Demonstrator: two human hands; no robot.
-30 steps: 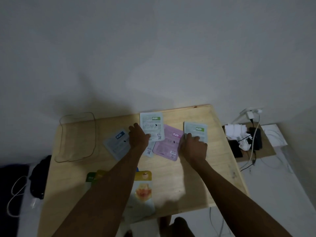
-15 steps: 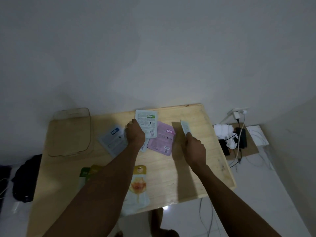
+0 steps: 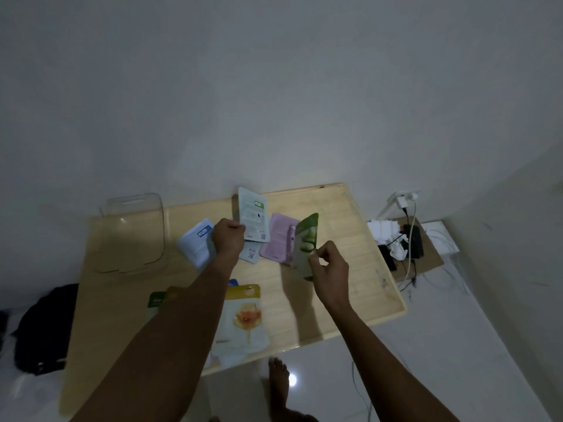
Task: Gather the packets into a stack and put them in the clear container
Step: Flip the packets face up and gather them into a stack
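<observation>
My left hand (image 3: 228, 239) grips a pale packet with a green label (image 3: 253, 219), lifted and tilted above the wooden table (image 3: 341, 269). My right hand (image 3: 329, 268) pinches a green aloe packet (image 3: 305, 243), held upright over the table. Flat on the table lie a pink packet (image 3: 278, 239), a white packet with a blue label (image 3: 196, 243) and a small pale packet (image 3: 250, 254) under my left hand. Nearer me lies a yellow honey packet (image 3: 243, 318), with green and yellow packets (image 3: 158, 300) partly hidden by my left arm. The clear container (image 3: 134, 236) stands at the table's far left.
A wall runs close behind the table. To the right, a low board (image 3: 426, 257) carries chargers, cables and white paper near a wall socket (image 3: 403, 199). A black bag (image 3: 42, 327) lies on the floor at the left. My bare foot (image 3: 278, 382) shows below the table's near edge.
Both hands lifted their packets off the table. The right one turned its packet from edge-on, so the green printed face shows. The left raised the green-labelled packet.
</observation>
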